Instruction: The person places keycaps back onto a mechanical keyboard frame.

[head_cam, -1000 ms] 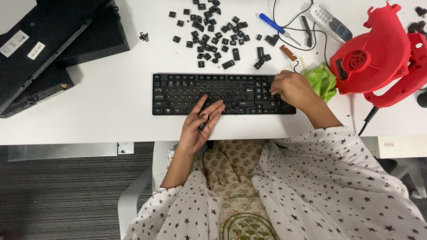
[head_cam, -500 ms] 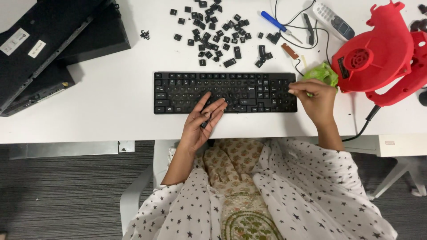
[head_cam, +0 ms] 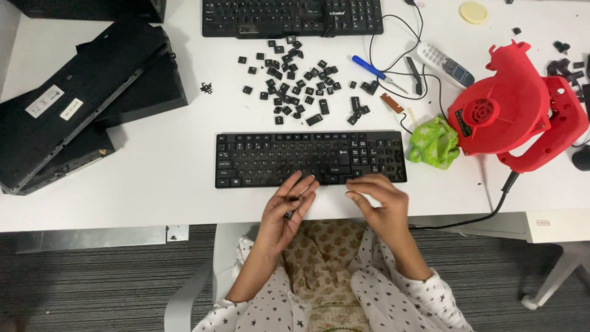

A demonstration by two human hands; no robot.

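Note:
A black keyboard (head_cam: pixel 276 160) lies flat on the white table (head_cam: pixel 153 197), just beyond both my hands. My left hand (head_cam: pixel 284 215) is palm up at the table's front edge, below the keyboard's middle, with small black keycaps (head_cam: pixel 293 200) cupped between its fingers. My right hand (head_cam: pixel 380 201) hovers in front of the keyboard's right half with its fingers curled and pinched toward the left hand. Whatever its fingertips may hold is hidden. A scatter of several loose black keycaps (head_cam: pixel 295 92) lies behind the keyboard.
A green cloth (head_cam: pixel 434 142) and a red handheld blower (head_cam: pixel 510 110) with its cord sit at the right. A second keyboard (head_cam: pixel 289 15), a blue screwdriver (head_cam: pixel 369 66) and a remote (head_cam: pixel 445 64) are at the back. Black flat devices (head_cam: pixel 74 98) are stacked at the left.
My right hand left the keyboard's right end near the green cloth and came to the front edge, close to my left hand. The view shifted so the table's back shows.

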